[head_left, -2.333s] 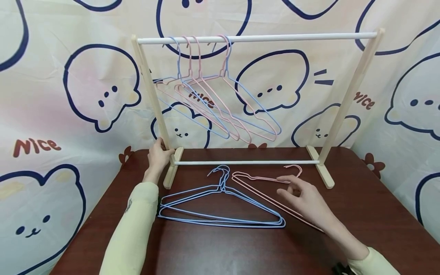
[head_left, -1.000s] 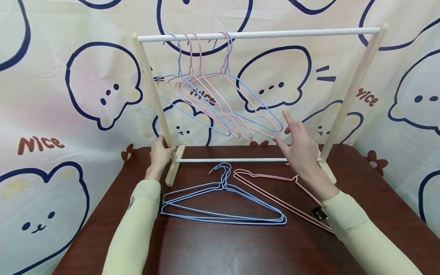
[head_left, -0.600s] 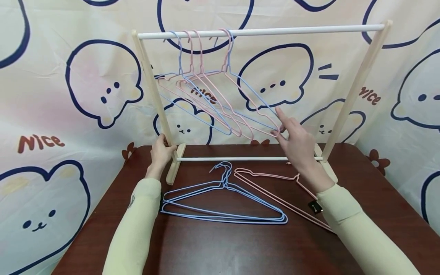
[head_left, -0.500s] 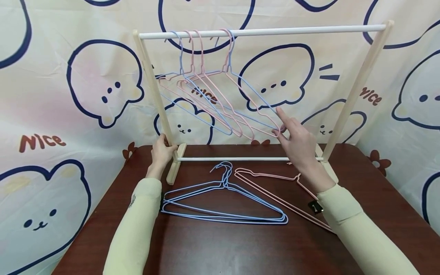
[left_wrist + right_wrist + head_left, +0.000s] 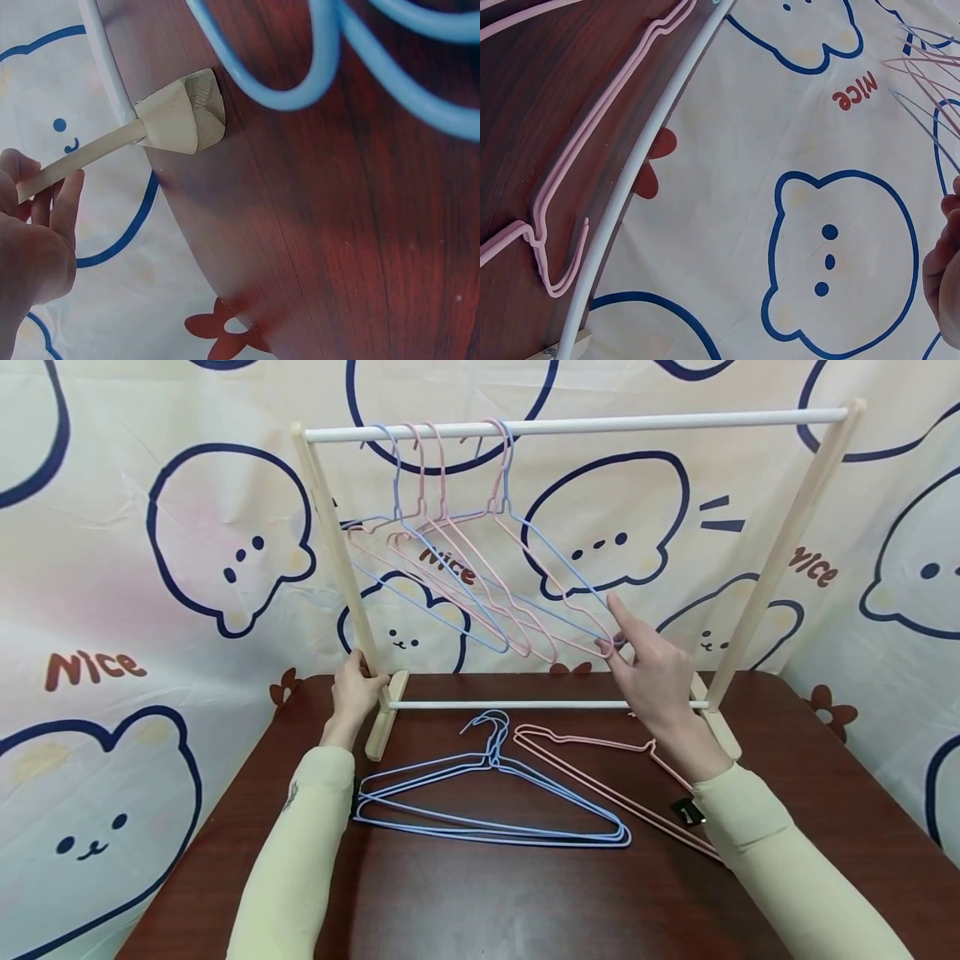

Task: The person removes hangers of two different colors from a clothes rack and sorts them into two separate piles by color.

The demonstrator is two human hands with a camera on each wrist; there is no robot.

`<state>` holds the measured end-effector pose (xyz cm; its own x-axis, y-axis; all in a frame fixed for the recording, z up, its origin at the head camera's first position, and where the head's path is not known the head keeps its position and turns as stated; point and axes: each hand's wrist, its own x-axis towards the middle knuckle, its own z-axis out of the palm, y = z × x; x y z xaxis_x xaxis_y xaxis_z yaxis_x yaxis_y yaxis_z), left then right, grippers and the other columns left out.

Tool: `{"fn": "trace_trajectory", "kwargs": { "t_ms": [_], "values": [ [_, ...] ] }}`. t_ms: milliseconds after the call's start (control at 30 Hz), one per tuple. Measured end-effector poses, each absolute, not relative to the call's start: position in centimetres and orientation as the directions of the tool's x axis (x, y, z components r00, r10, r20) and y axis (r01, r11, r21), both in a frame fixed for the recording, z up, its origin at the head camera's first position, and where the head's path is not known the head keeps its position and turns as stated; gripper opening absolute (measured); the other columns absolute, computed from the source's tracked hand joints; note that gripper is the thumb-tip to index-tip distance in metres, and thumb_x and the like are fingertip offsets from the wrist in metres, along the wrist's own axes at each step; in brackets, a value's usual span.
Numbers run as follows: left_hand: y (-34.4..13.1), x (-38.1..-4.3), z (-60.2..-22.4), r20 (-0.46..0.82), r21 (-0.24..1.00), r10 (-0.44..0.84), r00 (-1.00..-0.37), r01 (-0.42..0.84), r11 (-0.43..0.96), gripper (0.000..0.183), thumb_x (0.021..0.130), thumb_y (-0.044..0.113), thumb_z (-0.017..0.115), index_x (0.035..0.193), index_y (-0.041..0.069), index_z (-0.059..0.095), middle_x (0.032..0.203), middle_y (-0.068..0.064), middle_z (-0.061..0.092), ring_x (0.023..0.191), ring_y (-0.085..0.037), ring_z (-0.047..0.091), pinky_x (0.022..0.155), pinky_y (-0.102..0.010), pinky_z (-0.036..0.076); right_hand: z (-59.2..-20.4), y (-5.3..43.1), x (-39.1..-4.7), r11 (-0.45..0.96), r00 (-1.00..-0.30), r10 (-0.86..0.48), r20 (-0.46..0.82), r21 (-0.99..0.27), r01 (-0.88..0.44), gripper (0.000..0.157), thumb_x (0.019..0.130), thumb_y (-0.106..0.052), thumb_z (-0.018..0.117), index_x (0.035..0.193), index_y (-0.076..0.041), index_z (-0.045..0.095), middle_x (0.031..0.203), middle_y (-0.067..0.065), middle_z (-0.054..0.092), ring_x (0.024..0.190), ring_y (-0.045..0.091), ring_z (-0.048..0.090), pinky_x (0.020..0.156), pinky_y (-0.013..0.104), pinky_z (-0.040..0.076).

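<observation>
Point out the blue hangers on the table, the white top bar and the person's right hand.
Blue hangers [image 5: 493,762]: head view, at the necks.
White top bar [image 5: 577,425]: head view, bare mid-length.
Right hand [image 5: 654,675]: head view, back of hand.

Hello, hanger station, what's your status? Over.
Left hand gripping rack's left upright. Right hand pinching lower corner of rightmost hung hangers. Blue hangers and pink hangers lying on table. Nothing seen blocking either hand.

The left hand [image 5: 355,695] grips at nine o'clock; the right hand [image 5: 651,670] pinches at three, both sleeved arms [image 5: 296,852] outstretched.
</observation>
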<state>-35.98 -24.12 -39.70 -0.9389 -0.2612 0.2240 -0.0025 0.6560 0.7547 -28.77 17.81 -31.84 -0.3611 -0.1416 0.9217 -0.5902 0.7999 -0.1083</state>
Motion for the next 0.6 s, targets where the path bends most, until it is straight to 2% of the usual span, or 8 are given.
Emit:
{"fn": "trace_trajectory", "kwargs": {
  "t_ms": [267,600],
  "values": [
    [-24.12,-35.95,-39.61,0.217,0.754,-0.261,-0.94,-0.008,0.656,0.031,0.091,0.016,0.063,0.117,0.005,0.051,0.112,-0.02,0.064,0.101,-0.037,0.064,0.091,-0.052,0.053,-32.06,18.26,-28.57,0.793,-0.389,-0.143,0.91,-0.13,-0.595,0.058,0.091,-0.016,0.071,0.145,-0.02,0.052,0.081,0.012,0.074,0.044,0.013,0.041,0.043,0.027,0.027],
    [-24.14,-36.04,-39.65,0.217,0.754,-0.262,-0.94,-0.009,0.656,0.032,0.09,0.017,0.063,0.117,0.005,0.051,0.112,-0.019,0.064,0.1,-0.036,0.064,0.09,-0.052,0.053,-31.99,18.14,-28.14,0.722,-0.346,-0.089,0.934,-0.179,-0.669,0.056,0.087,-0.01,0.073,0.14,-0.017,0.058,0.076,0.011,0.073,0.047,0.009,0.039,0.046,0.022,0.029]
  ]
}}
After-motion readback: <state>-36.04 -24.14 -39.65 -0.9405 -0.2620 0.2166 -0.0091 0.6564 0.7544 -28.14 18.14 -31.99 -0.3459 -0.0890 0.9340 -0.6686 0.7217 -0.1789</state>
